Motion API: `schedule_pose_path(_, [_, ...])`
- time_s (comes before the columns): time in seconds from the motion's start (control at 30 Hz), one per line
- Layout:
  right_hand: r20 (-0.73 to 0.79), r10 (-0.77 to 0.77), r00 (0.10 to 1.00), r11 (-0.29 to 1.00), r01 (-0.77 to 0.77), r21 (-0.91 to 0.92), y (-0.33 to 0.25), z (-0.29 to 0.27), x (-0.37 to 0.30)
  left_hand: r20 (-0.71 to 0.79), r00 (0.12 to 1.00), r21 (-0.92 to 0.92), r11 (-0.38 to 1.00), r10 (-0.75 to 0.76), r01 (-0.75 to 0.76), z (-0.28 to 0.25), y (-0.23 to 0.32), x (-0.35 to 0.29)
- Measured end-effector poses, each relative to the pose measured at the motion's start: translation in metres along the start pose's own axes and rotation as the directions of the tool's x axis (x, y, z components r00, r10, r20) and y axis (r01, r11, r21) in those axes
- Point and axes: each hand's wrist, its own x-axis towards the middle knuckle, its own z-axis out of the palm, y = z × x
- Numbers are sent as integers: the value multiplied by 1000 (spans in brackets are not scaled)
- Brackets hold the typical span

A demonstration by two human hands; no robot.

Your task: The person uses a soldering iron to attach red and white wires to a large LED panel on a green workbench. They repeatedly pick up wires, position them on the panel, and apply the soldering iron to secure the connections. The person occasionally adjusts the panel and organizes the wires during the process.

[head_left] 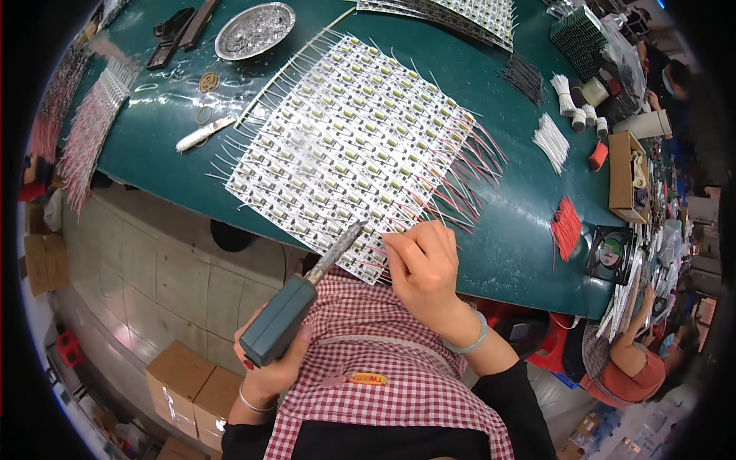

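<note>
My left hand (277,349) is wrapped round the dark green handle of a soldering iron (285,316). The iron's tip points up and right, down onto the near right part of a white circuit board sheet (307,146). Rows of small yellow-green components cover this sheet. Close beside the tip, my right hand (426,264) is closed in a pinch at the sheet's right edge, on what looks like a thin wire; the fingers mostly hide it. Red and white wires (460,195) stick out along that edge, farther up.
A green table (514,245) carries a metal dish (255,32), a white-wrapped tool (205,133), bundles of white wires (550,143) and red wires (566,228), and a cardboard box (622,176). More wired boards (100,115) lie left. A person (632,360) sits at the right.
</note>
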Motion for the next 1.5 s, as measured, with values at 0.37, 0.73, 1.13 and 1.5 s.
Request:
schedule_pose_path(0.37, [22, 6, 1000, 1000, -5, -27, -3, 1, -1, 104, 992, 62, 995, 77, -84, 2, -3, 0])
schedule_pose_path(0.73, [46, -3, 999, 998, 6, -56, -4, 1, -1, 116, 988, 94, 989, 102, -113, 4, -3, 2])
schedule_pose_path(1.13, [57, 12, 998, 997, -8, -70, -6, -1, 1, 41, 999, 34, 999, 23, -24, 1, -20, -12])
schedule_pose_path(1.5, [55, 15, 998, 998, -12, -55, -5, 1, -1, 97, 983, 102, 980, 158, -168, 4, -10, 0])
